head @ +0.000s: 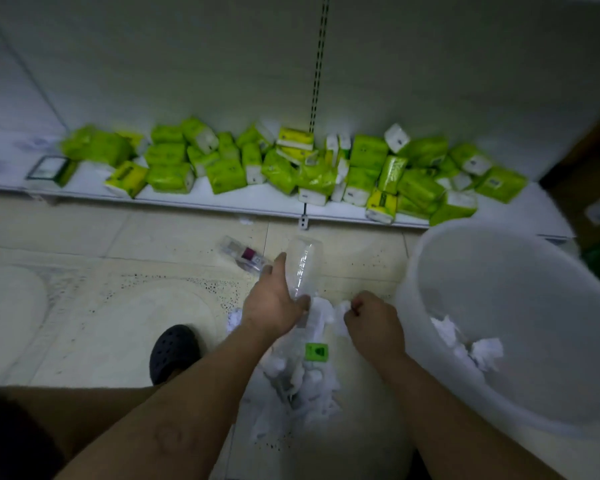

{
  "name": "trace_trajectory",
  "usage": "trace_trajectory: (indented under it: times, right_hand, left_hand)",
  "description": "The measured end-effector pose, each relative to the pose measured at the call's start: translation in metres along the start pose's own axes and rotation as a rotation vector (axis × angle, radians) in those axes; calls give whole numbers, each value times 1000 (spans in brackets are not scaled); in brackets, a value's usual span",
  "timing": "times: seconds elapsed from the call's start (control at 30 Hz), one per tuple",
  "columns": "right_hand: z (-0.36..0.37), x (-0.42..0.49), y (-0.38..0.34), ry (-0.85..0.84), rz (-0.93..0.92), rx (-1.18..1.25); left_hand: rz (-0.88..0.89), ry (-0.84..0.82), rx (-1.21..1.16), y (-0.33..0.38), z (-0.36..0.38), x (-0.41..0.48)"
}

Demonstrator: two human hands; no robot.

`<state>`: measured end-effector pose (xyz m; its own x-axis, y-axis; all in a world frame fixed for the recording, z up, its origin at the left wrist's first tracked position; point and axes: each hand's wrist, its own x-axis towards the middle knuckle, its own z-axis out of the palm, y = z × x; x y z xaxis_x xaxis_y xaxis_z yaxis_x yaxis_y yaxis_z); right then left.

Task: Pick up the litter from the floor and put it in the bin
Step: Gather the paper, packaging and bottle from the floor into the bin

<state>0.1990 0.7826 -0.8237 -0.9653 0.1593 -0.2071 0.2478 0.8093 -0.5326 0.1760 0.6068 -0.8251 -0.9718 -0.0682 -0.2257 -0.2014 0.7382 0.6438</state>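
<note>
My left hand [274,303] grips a clear empty plastic bottle [303,265], holding it base-away above the floor. My right hand [371,322] pinches a crumpled white tissue [342,311] just left of the bin. The white plastic bin [430,258] stands at the right and holds a few crumpled white papers [471,344]. Below my hands a heap of white paper scraps [302,382] lies on the floor with a small green wrapper [316,352] on top. A second clear bottle with a purple label [245,254] lies on the tiles beyond my left hand.
A low white shelf [222,199] runs along the wall, loaded with many green and yellow tissue packs [284,164]. My foot in a dark clog [174,351] stands left of the heap. A brown cardboard box [589,188] is at the far right.
</note>
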Motion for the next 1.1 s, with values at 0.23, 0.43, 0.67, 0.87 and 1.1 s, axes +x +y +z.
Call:
trace_trajectory:
  times: [0.23,0.43,0.67,0.87,1.1]
  right_hand:
    - [-125,-22,-38,234,-137,72]
    - [-219,-33,15,358,-31,166]
    - [-236,-41,101,363,165,351]
    - [-236,-20,143,172,204,344]
    - [-243,-8,181,99,239,209]
  left_hand:
    - [170,128,-70,76,-54,-28]
    - [320,132,-122,156,-45,-46]
    - [358,18,-104,236,2,-41]
    - [322,-33,-157,277,65,-19]
    - [257,-179,101,280,142,15]
